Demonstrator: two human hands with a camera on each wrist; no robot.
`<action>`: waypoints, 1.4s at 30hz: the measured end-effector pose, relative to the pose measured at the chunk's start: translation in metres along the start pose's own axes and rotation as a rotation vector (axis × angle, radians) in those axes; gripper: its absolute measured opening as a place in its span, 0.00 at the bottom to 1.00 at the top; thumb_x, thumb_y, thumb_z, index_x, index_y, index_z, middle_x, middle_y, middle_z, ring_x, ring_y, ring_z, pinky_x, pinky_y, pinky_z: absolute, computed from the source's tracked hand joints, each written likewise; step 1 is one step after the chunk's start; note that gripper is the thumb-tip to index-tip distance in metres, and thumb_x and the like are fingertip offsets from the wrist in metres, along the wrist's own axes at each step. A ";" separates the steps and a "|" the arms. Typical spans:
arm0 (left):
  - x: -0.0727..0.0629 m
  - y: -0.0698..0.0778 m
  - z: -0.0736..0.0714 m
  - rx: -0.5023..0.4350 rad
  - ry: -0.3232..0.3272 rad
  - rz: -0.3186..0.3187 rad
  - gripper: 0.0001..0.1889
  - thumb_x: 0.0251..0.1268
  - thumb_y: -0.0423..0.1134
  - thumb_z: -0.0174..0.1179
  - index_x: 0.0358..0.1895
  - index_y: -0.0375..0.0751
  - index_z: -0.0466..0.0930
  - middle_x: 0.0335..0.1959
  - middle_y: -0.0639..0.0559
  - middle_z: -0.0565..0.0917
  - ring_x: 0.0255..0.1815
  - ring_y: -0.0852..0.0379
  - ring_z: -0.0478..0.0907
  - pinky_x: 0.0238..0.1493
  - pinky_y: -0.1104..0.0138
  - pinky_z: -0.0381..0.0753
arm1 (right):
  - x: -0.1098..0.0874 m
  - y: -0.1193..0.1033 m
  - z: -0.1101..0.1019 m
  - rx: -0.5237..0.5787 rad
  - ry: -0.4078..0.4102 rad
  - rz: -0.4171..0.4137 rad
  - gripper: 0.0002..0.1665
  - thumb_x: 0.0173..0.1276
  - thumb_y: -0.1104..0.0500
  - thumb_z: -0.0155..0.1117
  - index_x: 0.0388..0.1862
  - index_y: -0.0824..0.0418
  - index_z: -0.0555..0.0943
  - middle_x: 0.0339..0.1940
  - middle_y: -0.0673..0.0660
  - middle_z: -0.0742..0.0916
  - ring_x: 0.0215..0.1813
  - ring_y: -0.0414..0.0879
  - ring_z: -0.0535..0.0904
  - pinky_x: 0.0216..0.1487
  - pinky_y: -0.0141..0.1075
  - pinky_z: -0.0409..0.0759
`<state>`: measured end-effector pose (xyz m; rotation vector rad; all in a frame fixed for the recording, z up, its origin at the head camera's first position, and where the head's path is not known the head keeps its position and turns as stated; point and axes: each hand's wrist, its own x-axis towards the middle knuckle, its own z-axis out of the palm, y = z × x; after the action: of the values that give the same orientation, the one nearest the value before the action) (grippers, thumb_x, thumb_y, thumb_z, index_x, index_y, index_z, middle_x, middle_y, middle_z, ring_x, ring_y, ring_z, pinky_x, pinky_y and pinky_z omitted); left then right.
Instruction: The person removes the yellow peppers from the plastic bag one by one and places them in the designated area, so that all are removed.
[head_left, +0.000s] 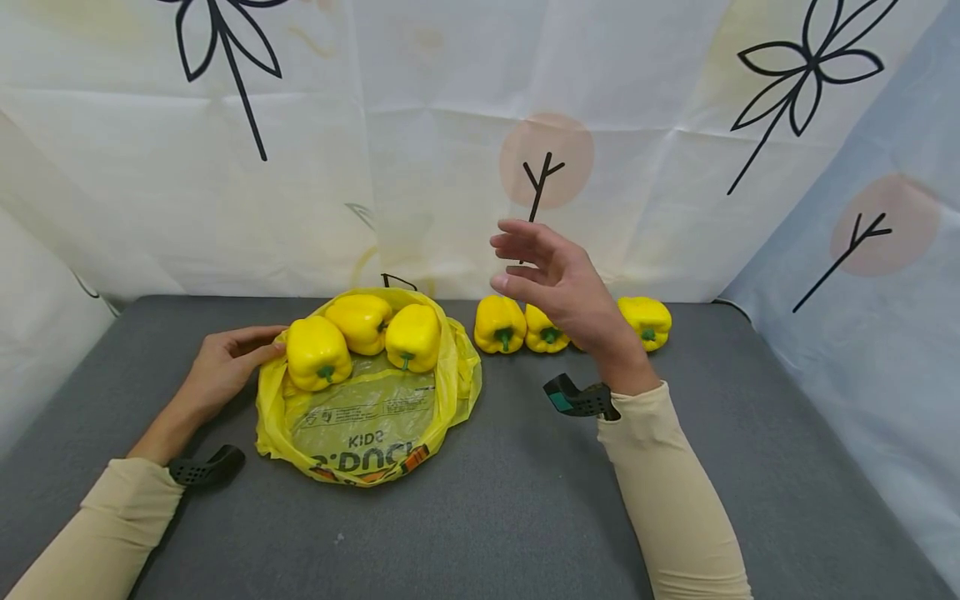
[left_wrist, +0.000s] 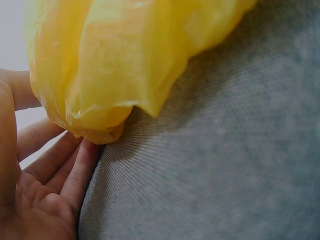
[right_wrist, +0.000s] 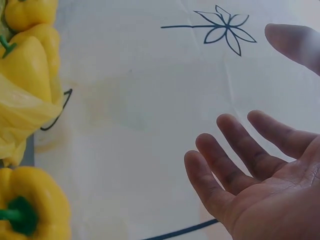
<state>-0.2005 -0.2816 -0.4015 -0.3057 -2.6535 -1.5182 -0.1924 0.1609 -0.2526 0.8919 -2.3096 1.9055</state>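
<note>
A yellow plastic bag [head_left: 457, 375] lies with its mouth wide and its rim rolled down on the grey table. Three yellow bell peppers [head_left: 318, 354] sit inside it, toward its back. At the bag's left side, my left hand [head_left: 228, 367] touches the plastic with fairly straight fingers, their tips partly hidden by the bag in the left wrist view. My right hand [head_left: 558, 287] is raised above a row of yellow bell peppers [head_left: 498, 325], holding nothing. Its fingers spread loosely in the right wrist view, and its wrist partly hides the row.
The grey table [head_left: 480, 533] ends at a white fabric backdrop [head_left: 427, 183] with plant drawings. Another fabric wall [head_left: 885, 350] rises on the right. The pepper row stands right of the bag, along the back edge, its rightmost pepper [head_left: 647, 321] beyond my right wrist.
</note>
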 end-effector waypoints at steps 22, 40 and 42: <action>-0.003 0.003 -0.001 0.006 0.003 0.003 0.27 0.78 0.48 0.58 0.68 0.29 0.75 0.48 0.78 0.78 0.50 0.77 0.74 0.46 0.83 0.74 | 0.013 0.033 0.050 -0.042 -0.089 0.042 0.37 0.69 0.64 0.69 0.75 0.61 0.68 0.69 0.57 0.76 0.69 0.51 0.72 0.71 0.43 0.70; -0.002 0.003 0.001 0.005 -0.001 0.010 0.28 0.78 0.48 0.58 0.68 0.29 0.74 0.49 0.78 0.77 0.51 0.78 0.74 0.47 0.83 0.74 | 0.018 0.071 0.079 -0.137 -0.153 0.158 0.42 0.69 0.56 0.72 0.78 0.63 0.65 0.75 0.60 0.71 0.75 0.52 0.66 0.74 0.44 0.65; -0.002 0.003 0.001 0.007 0.000 0.008 0.28 0.78 0.48 0.58 0.68 0.29 0.74 0.49 0.78 0.77 0.51 0.78 0.73 0.47 0.83 0.74 | 0.017 0.072 0.080 -0.151 -0.149 0.165 0.42 0.69 0.56 0.72 0.78 0.63 0.65 0.75 0.60 0.71 0.75 0.52 0.66 0.74 0.44 0.65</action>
<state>-0.1981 -0.2796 -0.3998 -0.3156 -2.6534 -1.5065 -0.2113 0.0882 -0.3311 0.8808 -2.6493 1.7434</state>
